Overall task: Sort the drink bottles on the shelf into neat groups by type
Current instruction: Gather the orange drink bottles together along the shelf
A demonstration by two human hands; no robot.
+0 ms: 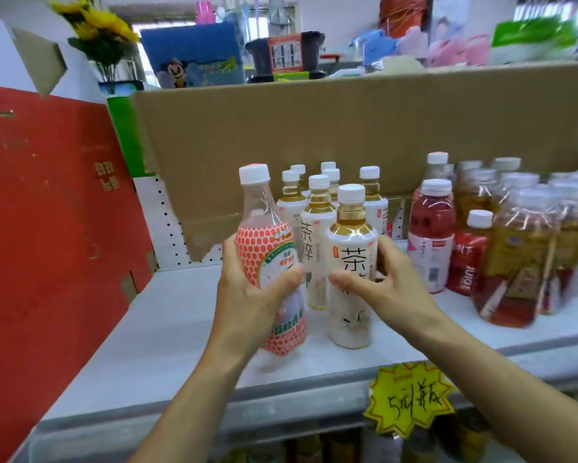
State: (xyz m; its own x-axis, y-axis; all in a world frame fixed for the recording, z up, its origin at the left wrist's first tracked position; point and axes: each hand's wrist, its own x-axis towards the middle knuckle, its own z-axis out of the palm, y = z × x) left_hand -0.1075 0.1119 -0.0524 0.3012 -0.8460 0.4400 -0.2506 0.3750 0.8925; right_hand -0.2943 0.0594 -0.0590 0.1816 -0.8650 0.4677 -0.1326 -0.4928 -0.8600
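My left hand point(247, 289) grips a bottle with an orange honeycomb label point(270, 248) and a white cap, tilted a little, its base near the white shelf point(167, 329). My right hand point(381, 282) holds a white-labelled tea bottle point(351, 262) standing at the front of the shelf. Behind these stand several more white tea bottles point(317, 228) in a cluster. To the right are a red juice bottle point(431, 235), a short red-labelled bottle point(468, 259) and several amber tea bottles point(521, 255).
A brown cardboard wall point(314, 135) backs the shelf and a red box point(47, 228) closes its left side. A yellow price tag point(411, 399) hangs from the shelf's front edge. Bare shelf surface lies left of the bottles. More bottles show on the shelf below.
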